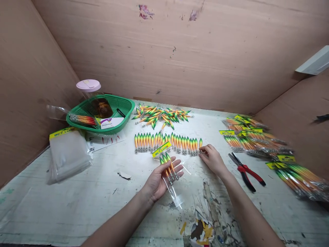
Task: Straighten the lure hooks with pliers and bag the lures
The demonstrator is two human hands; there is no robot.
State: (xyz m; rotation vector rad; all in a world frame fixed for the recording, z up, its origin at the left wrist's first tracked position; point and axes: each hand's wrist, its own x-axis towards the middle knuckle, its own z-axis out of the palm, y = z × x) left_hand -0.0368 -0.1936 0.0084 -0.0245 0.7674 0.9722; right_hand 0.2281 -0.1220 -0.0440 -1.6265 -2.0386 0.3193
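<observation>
Palm up, my left hand [158, 183] holds a clear plastic bag [177, 199] with a yellow header and a few green-and-orange fishing lures [168, 166] in it. The thumb lies over the bag and the fingers spread beneath it. My right hand [212, 159] is closed at the hook end of the rightmost fishing lure [200, 142], its fingertips pinched there. That lure stands slightly apart from a neat row of lures [183, 142], tips pointing away from me. Part of the row is hidden behind the bag's header.
Behind the row lies a loose lure pile [156, 115]. Filled lure packs [246, 137] and red-handled pliers [245, 173] are at right. Left are a green basket [117, 130] holding a pink-lidded jar [88, 85], and a stack of clear bags [69, 154]. Cardboard walls [180, 61] surround the table.
</observation>
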